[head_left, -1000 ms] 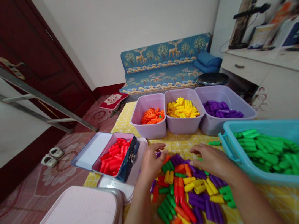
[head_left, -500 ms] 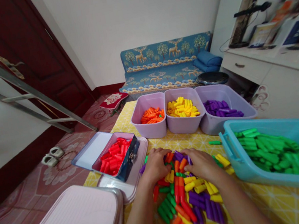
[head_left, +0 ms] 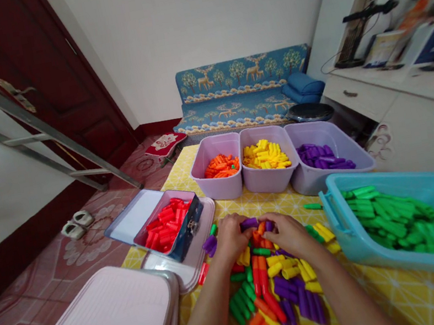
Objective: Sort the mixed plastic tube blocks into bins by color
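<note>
1. The left hand (head_left: 230, 237) and right hand (head_left: 289, 232) are half curled, facing each other over the far edge of the pile of caps (head_left: 263, 274) on the worktop (head_left: 180, 169).
2. A purple cap (head_left: 248, 223) lies at the left fingertips, and orange caps (head_left: 261, 227) lie by the right; I cannot tell whether either is gripped.
3. Smooth, round caps probably roll, so light pressure from both sides should serve better than a hard squeeze.
4. Lifting from the top of the pile would disturb fewer neighbours than digging underneath.
5. Keep both forearms raised, as the nearer caps lie between them.
6. Mind the stray green cap (head_left: 312, 206) just beside the blue tub (head_left: 351, 234); a wide sweep could knock it.
</note>
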The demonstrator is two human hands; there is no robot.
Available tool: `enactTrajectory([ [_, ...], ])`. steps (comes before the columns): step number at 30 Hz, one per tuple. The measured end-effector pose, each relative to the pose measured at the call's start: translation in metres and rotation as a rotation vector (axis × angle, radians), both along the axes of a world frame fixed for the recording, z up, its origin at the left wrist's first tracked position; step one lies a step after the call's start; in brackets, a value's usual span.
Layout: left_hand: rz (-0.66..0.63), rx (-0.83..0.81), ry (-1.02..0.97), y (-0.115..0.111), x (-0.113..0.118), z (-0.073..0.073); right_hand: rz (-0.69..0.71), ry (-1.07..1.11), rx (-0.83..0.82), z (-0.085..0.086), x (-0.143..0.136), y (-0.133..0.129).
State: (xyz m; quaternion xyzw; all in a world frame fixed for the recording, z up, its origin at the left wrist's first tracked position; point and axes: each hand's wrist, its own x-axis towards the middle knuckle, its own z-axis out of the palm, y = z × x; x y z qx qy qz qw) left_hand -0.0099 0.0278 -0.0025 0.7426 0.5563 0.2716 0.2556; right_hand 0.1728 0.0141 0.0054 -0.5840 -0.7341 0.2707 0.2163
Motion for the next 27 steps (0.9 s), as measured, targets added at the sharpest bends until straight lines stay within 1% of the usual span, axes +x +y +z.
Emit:
enactTrajectory([
  [2,0.046,-0.075,-0.255,0.002,0.0,-0.004,-0.005,-0.036,0.011,0.0,0.002,0.001],
  [4,0.05,-0.171,-0.541,0.004,-0.001,-0.007,-0.012,-0.035,0.059,0.002,0.003,0.001],
  [6,0.029,-0.251,-0.745,0.005,-0.001,-0.006,-0.025,0.057,0.122,0.005,0.001,0.001],
  [8,-0.01,-0.287,-0.839,0.005,-0.001,-0.004,-0.034,0.234,0.118,0.009,-0.004,0.0],
  [11,-0.106,-0.293,-0.852,0.003,0.001,0.0,-0.031,0.486,0.032,0.013,-0.014,-0.002],
  [13,-0.136,-0.289,-0.82,0.001,0.002,0.002,-0.053,0.57,0.028,0.015,-0.019,-0.003],
  [15,-0.126,-0.253,-0.772,-0.001,0.002,0.003,-0.078,0.6,0.039,0.017,-0.022,-0.004],
  [18,-0.106,-0.177,-0.695,-0.001,0.002,0.002,-0.085,0.628,-0.012,0.024,-0.017,-0.005],
  [23,-0.007,-0.074,-0.614,0.004,0.0,-0.003,-0.081,0.594,-0.114,0.045,0.012,-0.007],
  [24,0.012,-0.068,-0.606,0.005,-0.001,-0.005,-0.097,0.605,-0.12,0.051,0.018,-0.007],
  [25,0.025,-0.067,-0.601,0.006,-0.002,-0.007,-0.145,0.653,-0.095,0.057,0.023,-0.007],
  [27,0.047,-0.066,-0.593,0.008,-0.002,-0.011,-0.295,0.876,0.056,0.068,0.027,-0.008],
])
